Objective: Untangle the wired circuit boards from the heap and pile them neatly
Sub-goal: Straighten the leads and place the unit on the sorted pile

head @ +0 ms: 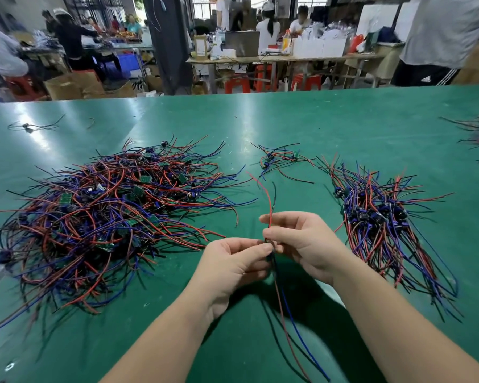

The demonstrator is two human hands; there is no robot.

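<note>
Head view: pinching one wired board (270,214) with fingers of left hand (233,262), right hand (304,239), right of heap (108,214).

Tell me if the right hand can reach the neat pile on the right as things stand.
Probably yes. The neat pile lies just right of the right hand, bare green table between; but that hand is pinching a wired board.

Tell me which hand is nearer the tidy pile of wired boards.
Right. The right hand is left of the tidy pile, apart from it; the left hand is farther left, past the wired board both hands pinch.
</note>
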